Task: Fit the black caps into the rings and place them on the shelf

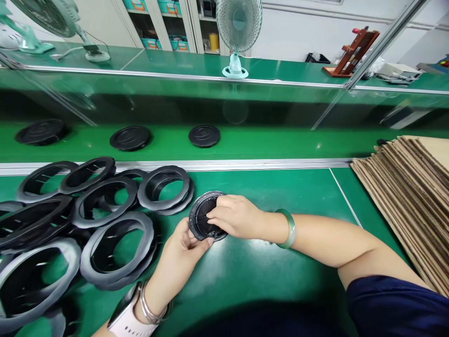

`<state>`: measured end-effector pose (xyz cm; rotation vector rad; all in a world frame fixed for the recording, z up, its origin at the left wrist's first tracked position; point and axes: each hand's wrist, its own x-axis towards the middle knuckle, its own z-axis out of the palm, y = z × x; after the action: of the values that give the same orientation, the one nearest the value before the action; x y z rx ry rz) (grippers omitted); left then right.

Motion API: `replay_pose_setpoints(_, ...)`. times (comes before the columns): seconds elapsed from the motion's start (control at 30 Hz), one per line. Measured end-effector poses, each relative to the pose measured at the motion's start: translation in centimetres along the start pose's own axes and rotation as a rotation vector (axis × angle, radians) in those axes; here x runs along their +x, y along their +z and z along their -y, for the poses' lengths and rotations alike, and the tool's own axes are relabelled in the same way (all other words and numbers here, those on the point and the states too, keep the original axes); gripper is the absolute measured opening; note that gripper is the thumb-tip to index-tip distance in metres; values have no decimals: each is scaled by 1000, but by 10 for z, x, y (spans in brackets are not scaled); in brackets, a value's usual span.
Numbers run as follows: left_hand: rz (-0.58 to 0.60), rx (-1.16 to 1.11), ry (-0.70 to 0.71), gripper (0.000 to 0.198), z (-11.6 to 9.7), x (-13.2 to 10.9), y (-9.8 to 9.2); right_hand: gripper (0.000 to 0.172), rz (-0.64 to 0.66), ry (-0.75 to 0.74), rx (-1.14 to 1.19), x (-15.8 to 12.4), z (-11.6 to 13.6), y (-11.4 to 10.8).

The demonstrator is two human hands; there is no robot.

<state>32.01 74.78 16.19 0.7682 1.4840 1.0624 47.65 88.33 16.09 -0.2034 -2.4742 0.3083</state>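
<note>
A round black part [203, 217] with a raised rim is tilted above the green table. My left hand [185, 250] grips its lower left edge, thumb at the front rim. My right hand [234, 216] reaches over its right side, with the fingers bent together inside the rim; whatever the fingertips pinch there is hidden. Many black rings with wavy flanges lie piled at the left, the nearest being a ring [145, 192] just left of the part.
Black discs [204, 135] sit on the green strip [259, 142] behind a metal rail [280, 164]. A stack of cardboard sheets [403, 206] stands at the right. Fans, including one [239, 28] at the centre, and a brown wooden stand [354, 54] occupy the upper shelf.
</note>
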Motion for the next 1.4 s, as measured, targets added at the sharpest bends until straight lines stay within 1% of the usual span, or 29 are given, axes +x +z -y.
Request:
replay_pose_setpoints(0.13,-2,20,6,51,1,0,-1,22,57,5,12,-1,-3,-2)
replay_pose_setpoints(0.23,-3,25,11,51,1,-1,-1,21,128,26,9,0,-2,-5)
replay_pose_setpoints(0.37,-17,73,11,50,-1,-2,-1,21,236,77,-41,0,6,-9)
replay_pose_setpoints(0.43,-24,87,10,50,-2,-2,0,19,260,98,-74,0,11,-9)
replay_pose_setpoints(0.47,-26,84,8,51,-2,-2,0,19,263,107,-90,0,14,-8)
replay_pose_setpoints(0.6,-27,51,0,53,-3,-2,2,35,267,103,-157,1,20,-3)
replay_pose_setpoints(0.67,-23,33,-1,55,-3,-2,2,36,278,92,-172,2,20,-3)
replay_pose_setpoints(0.73,-25,30,7,55,-3,-2,1,31,253,77,-148,3,18,-5)
replay_pose_setpoints(0.8,-41,31,29,56,-3,-2,1,28,156,87,-82,3,13,-10)
replay_pose_setpoints(0.87,-59,14,57,57,-4,-1,1,34,12,192,5,4,6,-13)
replay_pose_setpoints(0.9,-66,-1,69,58,-4,-1,1,38,-49,283,59,4,3,-13)
replay_pose_setpoints(0.93,-70,-14,78,59,-4,0,2,41,-82,382,126,5,-1,-12)
replay_pose_setpoints(0.97,-72,-19,83,59,-4,0,2,38,-91,476,208,5,-5,-11)
replay_pose_setpoints(1.0,-74,-14,84,59,-3,1,2,31,-77,552,298,5,-8,-8)
replay_pose_setpoints(1.07,-90,18,83,60,0,1,3,15,-54,638,458,6,-12,-2)
replay_pose_setpoints(1.1,-101,40,81,62,2,1,3,10,-64,660,515,7,-13,1)
replay_pose_setpoints(1.13,-113,62,81,64,5,1,2,9,-92,676,554,7,-13,4)
replay_pose_setpoints(1.27,-141,116,89,69,15,2,-1,24,-200,722,616,8,-8,12)
replay_pose_setpoints(1.33,-149,122,95,69,16,3,-2,27,-213,740,616,9,-7,14)
replay_pose_setpoints(1.4,-143,112,96,68,15,3,-2,29,-200,760,614,10,-9,12)
